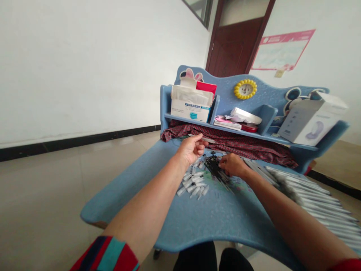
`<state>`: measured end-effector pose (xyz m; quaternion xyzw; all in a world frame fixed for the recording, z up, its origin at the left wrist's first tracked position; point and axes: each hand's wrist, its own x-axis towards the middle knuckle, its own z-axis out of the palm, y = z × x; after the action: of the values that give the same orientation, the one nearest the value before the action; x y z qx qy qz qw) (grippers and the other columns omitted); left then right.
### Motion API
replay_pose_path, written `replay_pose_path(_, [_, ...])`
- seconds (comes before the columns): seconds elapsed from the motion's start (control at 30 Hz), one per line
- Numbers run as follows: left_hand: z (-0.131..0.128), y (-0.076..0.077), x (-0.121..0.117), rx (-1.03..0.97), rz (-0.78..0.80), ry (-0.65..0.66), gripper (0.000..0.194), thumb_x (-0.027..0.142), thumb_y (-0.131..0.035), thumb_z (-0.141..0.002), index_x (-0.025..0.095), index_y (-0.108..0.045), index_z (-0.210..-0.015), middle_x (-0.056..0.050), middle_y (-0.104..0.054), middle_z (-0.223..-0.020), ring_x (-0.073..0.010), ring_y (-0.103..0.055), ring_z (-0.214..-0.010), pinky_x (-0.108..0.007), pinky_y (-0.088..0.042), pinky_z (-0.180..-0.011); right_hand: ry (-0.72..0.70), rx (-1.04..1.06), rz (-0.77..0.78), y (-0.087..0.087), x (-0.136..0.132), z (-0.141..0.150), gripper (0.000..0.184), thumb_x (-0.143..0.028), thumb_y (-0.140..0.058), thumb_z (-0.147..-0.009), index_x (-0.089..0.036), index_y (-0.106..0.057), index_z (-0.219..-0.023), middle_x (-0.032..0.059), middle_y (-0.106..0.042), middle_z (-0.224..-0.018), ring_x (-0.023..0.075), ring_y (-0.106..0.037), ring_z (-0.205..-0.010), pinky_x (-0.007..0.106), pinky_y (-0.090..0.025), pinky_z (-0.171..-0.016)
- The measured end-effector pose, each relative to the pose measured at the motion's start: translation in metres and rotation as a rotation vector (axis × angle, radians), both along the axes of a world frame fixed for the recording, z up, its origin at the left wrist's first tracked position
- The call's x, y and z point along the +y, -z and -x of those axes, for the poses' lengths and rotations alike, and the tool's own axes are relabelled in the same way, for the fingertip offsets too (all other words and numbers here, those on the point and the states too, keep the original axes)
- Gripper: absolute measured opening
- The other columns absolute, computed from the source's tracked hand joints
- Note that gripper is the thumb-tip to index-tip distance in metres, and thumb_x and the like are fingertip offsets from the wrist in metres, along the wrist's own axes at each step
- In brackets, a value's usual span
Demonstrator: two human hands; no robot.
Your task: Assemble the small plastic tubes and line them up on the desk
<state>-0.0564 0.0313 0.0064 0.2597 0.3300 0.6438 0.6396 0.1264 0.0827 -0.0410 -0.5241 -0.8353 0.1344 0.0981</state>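
Over the back of the blue desk (214, 218), my left hand (192, 149) is closed around a slim whitish pen barrel (208, 140), which lies roughly level and sticks out past the fingers. My right hand (233, 165) pinches at the edge of a heap of thin dark pen refills (217, 171); whether a refill is between its fingertips is too small to make out. Short translucent pen caps (194, 183) lie loose below my left hand. To the right, partly behind my right forearm, many finished-looking pale pens (316, 192) lie side by side.
A red checked cloth (239, 145) is bunched along the back under the shelf. On the shelf stand a mask box (190, 103), papers (227, 123), a white roll-like item (246, 116) and a white carton (307, 118). A yellow clock (245, 89) decorates the backboard.
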Motion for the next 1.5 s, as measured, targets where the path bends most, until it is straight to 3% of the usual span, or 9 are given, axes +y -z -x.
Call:
replay_pose_path(0.3, [0.004, 0.004, 0.003, 0.032, 0.001, -0.008, 0.021, 0.018, -0.053, -0.081, 0.012, -0.049, -0.062, -0.006, -0.059, -0.052, -0.003, -0.04, -0.032, -0.014, -0.022, -0.032, -0.038, 0.038, 0.011, -0.004, -0.003, 0.001, 0.009, -0.018, -0.054, -0.07, -0.017, -0.062, -0.069, -0.0011, -0.059, -0.05, 0.009, -0.054, -0.043, 0.018, -0.036, -0.045])
replay_pose_path(0.37, [0.004, 0.005, 0.005, 0.049, 0.001, -0.013, 0.021, 0.018, -0.054, -0.081, 0.012, -0.049, -0.061, -0.006, -0.059, -0.052, -0.0033, -0.04, -0.032, -0.014, -0.022, -0.031, -0.07, 0.168, 0.042, -0.008, -0.008, 0.0, 0.01, -0.02, -0.051, -0.072, -0.016, -0.061, -0.073, -0.0006, -0.061, -0.055, 0.009, -0.055, -0.045, 0.018, -0.038, -0.045])
replay_pose_path(0.5, [0.004, 0.009, 0.006, 0.109, -0.002, -0.031, 0.022, 0.019, -0.055, -0.08, 0.011, -0.051, -0.061, -0.005, -0.058, -0.051, -0.0038, -0.041, -0.032, -0.015, -0.022, -0.031, -0.152, 0.654, 0.181, -0.02, -0.024, 0.0, 0.013, -0.026, -0.061, -0.068, -0.015, -0.057, -0.073, -0.0006, -0.061, -0.054, 0.0103, -0.056, -0.046, 0.019, -0.042, -0.045])
replay_pose_path(0.67, [-0.001, 0.01, 0.005, 0.211, 0.012, -0.05, 0.023, 0.021, -0.055, -0.08, 0.01, -0.052, -0.06, -0.005, -0.058, -0.05, -0.0041, -0.042, -0.032, -0.015, -0.023, -0.031, -0.21, 0.962, 0.153, -0.026, -0.039, 0.006, 0.024, -0.031, -0.071, -0.061, -0.016, -0.055, -0.068, -0.002, -0.06, -0.05, 0.0113, -0.057, -0.045, 0.02, -0.043, -0.044])
replay_pose_path(1.03, [-0.01, 0.013, 0.003, 0.306, 0.01, -0.048, 0.023, 0.021, -0.056, -0.079, 0.01, -0.052, -0.059, -0.004, -0.058, -0.05, -0.0044, -0.04, -0.032, -0.016, -0.023, -0.03, -0.154, 1.068, 0.007, -0.015, -0.039, 0.009, 0.018, -0.027, -0.069, -0.063, -0.017, -0.056, -0.07, -0.0032, -0.058, -0.052, 0.0116, -0.056, -0.045, 0.022, -0.045, -0.045])
replay_pose_path(1.5, [-0.016, 0.015, 0.0, 0.339, 0.013, -0.041, 0.021, 0.021, -0.056, -0.078, 0.011, -0.051, -0.061, -0.004, -0.058, -0.051, -0.0048, -0.041, -0.032, -0.016, -0.023, -0.031, -0.165, 0.975, -0.081, -0.012, -0.038, 0.007, 0.011, -0.023, -0.065, -0.066, -0.016, -0.056, -0.069, -0.0025, -0.057, -0.051, 0.0114, -0.054, -0.046, 0.022, -0.042, -0.045])
